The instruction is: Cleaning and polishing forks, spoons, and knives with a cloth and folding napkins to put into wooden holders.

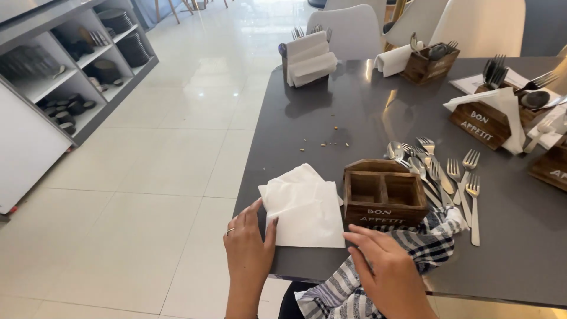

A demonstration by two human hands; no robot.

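Grey counter (366, 112): we note a white napkin (304, 207) at its near edge, our left hand (248, 248) spread flat on its corner. Right hand (387, 266) open on a striped cloth (425, 245), beside a wooden caddy (384, 192); forks (455, 177) beyond.

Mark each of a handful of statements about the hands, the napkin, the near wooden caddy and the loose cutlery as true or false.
1. The left hand touches the white napkin. True.
2. The near wooden caddy is full of forks. False: its compartments are empty.
3. The loose forks and spoons lie on the table to the right of that caddy. True.
4. The right hand holds a fork. False: it holds nothing and rests over the striped cloth.
5. The napkin lies inside the caddy. False: it lies flat on the table beside it.
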